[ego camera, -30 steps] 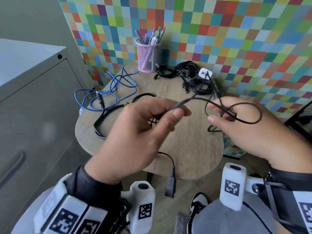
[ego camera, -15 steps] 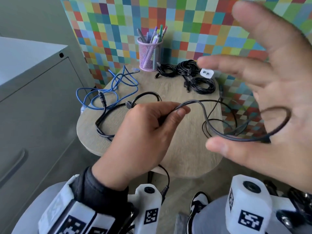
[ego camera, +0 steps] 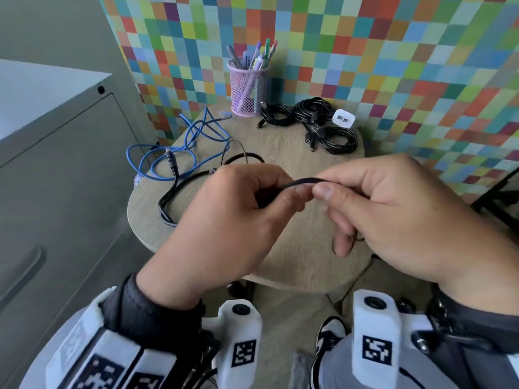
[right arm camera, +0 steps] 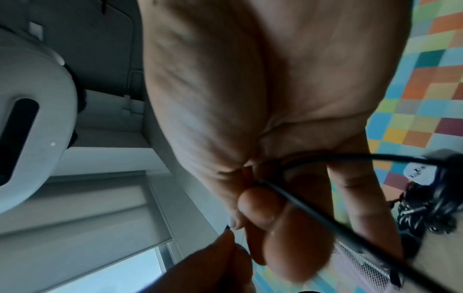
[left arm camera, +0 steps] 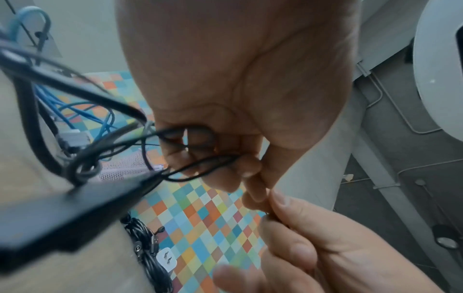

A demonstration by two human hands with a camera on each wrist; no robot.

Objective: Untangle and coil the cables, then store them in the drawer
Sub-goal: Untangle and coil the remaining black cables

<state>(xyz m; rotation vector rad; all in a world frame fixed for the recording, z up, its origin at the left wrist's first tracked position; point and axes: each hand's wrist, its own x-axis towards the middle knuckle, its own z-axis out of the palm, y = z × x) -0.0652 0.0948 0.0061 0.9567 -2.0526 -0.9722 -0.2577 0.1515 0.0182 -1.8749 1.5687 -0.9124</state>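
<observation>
Both hands hold one thin black cable (ego camera: 304,181) above the round wooden table (ego camera: 295,248). My left hand (ego camera: 238,217) curls round small loops of the thin black cable (left arm camera: 200,164). My right hand (ego camera: 373,209) pinches the same strand between thumb and forefinger, right beside the left fingertips; in the right wrist view the thin black cable (right arm camera: 313,210) runs across the fingers. A thicker black cable (ego camera: 168,203) lies on the table's left side, partly over a loose blue network cable (ego camera: 179,153). Coiled black cables (ego camera: 317,124) with a white plug (ego camera: 343,118) lie at the back.
A pink mesh pen cup (ego camera: 247,89) stands at the table's back edge against the multicoloured checked wall. A grey metal cabinet (ego camera: 56,169) with a drawer handle (ego camera: 25,273) stands to the left. A shoe (ego camera: 330,329) shows below the table.
My right hand, spread wide near the camera with a cable loop over it half a second ago, has come down and now pinches the cable next to my left hand's fingertips.
</observation>
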